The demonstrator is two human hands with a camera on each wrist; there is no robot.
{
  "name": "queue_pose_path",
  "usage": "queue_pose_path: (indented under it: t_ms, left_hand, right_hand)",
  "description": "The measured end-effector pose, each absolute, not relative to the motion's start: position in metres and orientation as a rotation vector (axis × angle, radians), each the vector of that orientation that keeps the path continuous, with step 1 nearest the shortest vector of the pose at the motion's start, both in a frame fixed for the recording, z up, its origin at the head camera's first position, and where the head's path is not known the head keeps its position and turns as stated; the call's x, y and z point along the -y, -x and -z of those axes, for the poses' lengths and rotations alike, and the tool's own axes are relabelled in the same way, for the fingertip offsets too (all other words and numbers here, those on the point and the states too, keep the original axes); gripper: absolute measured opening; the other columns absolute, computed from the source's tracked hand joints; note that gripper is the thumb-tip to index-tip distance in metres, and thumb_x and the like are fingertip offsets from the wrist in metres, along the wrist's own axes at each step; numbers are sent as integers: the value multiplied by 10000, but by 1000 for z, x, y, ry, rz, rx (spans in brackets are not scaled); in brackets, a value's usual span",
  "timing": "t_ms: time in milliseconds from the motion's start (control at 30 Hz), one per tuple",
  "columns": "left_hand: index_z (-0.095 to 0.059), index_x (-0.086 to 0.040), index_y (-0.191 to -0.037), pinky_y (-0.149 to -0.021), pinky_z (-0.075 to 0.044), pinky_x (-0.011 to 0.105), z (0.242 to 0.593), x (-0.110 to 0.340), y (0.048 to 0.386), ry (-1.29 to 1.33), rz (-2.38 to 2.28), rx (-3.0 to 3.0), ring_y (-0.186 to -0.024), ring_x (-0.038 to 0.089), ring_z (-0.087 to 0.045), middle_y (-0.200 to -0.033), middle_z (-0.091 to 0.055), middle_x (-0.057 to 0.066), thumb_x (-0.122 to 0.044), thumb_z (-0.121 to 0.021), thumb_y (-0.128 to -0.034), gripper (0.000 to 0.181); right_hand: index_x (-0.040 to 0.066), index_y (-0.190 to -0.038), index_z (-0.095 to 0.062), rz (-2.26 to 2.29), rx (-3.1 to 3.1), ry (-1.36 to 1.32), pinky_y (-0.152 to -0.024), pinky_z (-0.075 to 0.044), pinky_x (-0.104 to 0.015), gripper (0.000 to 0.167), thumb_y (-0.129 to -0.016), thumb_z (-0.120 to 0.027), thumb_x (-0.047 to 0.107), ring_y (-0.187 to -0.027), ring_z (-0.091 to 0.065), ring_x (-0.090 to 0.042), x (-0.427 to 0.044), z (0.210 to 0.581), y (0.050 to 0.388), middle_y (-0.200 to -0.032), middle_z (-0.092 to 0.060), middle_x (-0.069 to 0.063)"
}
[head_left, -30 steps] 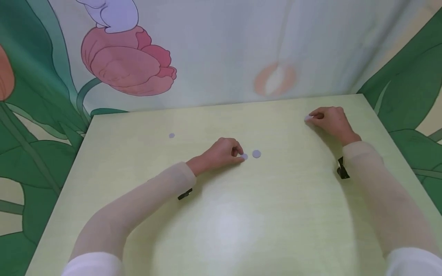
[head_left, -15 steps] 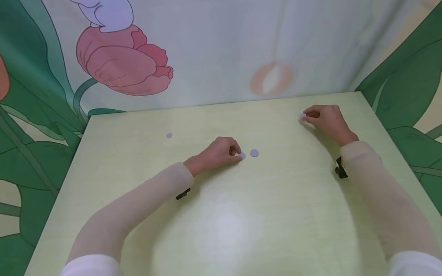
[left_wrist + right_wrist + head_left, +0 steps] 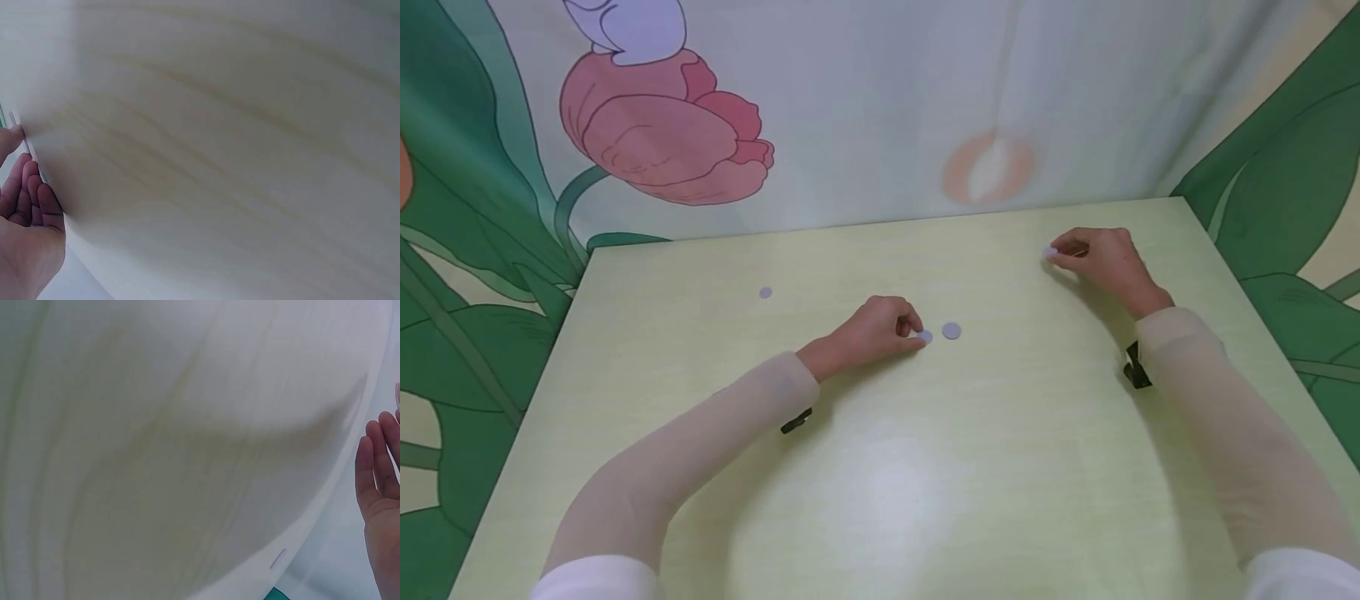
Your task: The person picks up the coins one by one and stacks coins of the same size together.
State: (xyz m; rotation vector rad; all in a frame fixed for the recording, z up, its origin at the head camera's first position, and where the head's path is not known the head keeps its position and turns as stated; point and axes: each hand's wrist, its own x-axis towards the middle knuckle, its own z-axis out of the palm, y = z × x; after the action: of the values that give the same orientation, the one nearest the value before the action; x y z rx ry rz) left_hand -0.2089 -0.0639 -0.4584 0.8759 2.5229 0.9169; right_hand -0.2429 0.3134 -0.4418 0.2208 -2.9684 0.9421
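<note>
In the head view, my left hand [image 3: 876, 329] is near the middle of the table, thumb and fingers pinching the edge of a small pale lilac round disc [image 3: 927, 337]. Just right of that, a second lilac disc [image 3: 951, 331] lies flat, apart from the fingers. My right hand [image 3: 1105, 258], towards the far right of the table, pinches another such disc [image 3: 1048, 252], partly hidden by the fingertips. In the left wrist view the left hand [image 3: 31, 219] shows curled fingers low over the surface. Only part of the right hand [image 3: 381, 481] appears in the right wrist view; its disc cannot be made out there.
One more lilac disc [image 3: 765, 292] lies at the far left of the pale wooden table [image 3: 880, 467]. Behind the table's back edge hangs a curtain [image 3: 865, 108] printed with flowers and leaves. Each sleeve carries a black wrist mount, the left one [image 3: 796, 421] close to the tabletop.
My right hand has shifted slightly left with its disc. The left hand keeps its place beside the flat disc; the whole head view has drifted a little.
</note>
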Motion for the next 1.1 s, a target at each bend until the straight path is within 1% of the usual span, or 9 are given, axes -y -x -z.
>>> queue_pose_path:
  t_ms: [333, 833, 900, 1100]
  left_hand:
    - [-740, -30, -982, -702, -457, 237, 457, 64, 208, -884, -901, -2534, -753, 152, -530, -806, -603, 23, -181, -795, -899, 181]
    - [-738, -29, -986, -695, -449, 239, 457, 64, 209, -882, -904, -2527, -744, 152, -526, -801, -606, 24, -181, -782, -908, 176]
    - [-737, -29, -992, -698, -451, 242, 456, 64, 209, -882, -912, -2518, -745, 152, -525, -802, -607, 24, -177, -774, -913, 172]
    - [-736, -27, -1001, -706, -451, 246, 454, 63, 208, -869, -898, -2519, -753, 153, -526, -806, -607, 26, -183, -770, -916, 181]
  right_hand:
    - [59, -1163, -732, -973, 2949, -264, -942, -518, -503, 372, -964, -709, 373, -1055, -691, -348, -306, 444, 245, -1114, -742, -165]
    - [65, -1133, -748, -962, 2948, -328, -911, -524, -472, 289, -943, -746, 283, -1008, -683, -312, -291, 438, 244, -1084, -740, -148]
    - [61, -1131, -749, -970, 2946, -328, -912, -521, -482, 288, -943, -745, 279, -1007, -684, -319, -290, 436, 243, -1083, -739, -156]
    - [72, -1133, -749, -981, 2944, -347, -914, -527, -462, 284, -939, -750, 279, -1010, -687, -304, -286, 435, 242, -1086, -742, -139]
